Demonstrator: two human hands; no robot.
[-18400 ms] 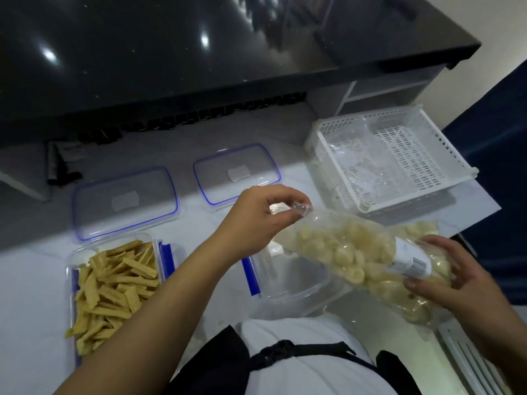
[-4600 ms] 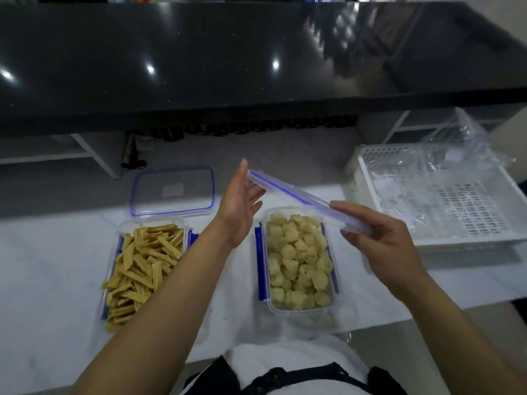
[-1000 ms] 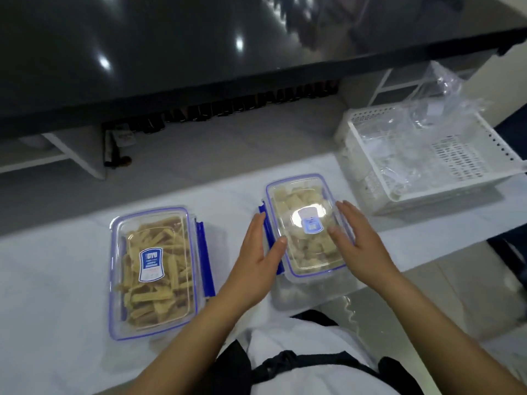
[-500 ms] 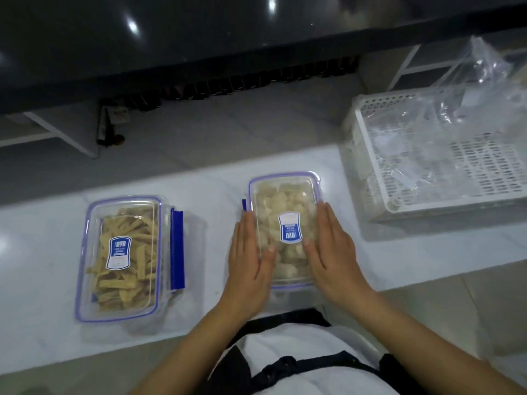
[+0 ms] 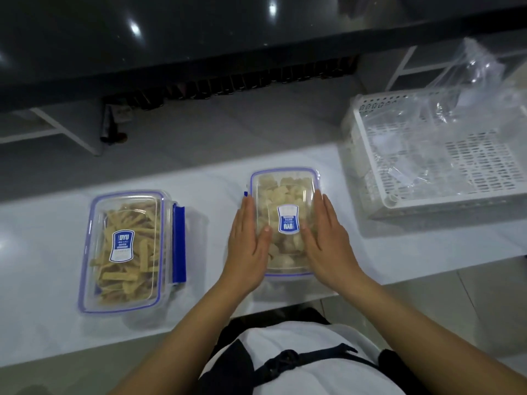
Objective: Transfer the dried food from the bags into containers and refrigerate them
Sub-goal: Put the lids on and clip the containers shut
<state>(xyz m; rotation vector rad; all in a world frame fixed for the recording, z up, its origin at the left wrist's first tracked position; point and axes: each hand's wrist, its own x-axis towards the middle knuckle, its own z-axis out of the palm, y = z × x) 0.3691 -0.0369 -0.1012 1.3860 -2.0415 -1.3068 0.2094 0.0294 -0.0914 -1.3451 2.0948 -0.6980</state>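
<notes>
With both hands flat along its long sides, the pale-food container sits between them, long axis 12-to-6 on the white desk. Left hand presses at 9, right hand at 3, equally near; each grip is spread flat, fingers straight, not curled round anything. Side latches are probably going down under the palms, but they're hidden. Clear rigid plastic, blue-rimmed lid, lumpy rounded pieces inside. Strip-food container lies at 9, lidded, blue clip sticking out. White slotted basket at 2 holds the crumpled clear bags.
</notes>
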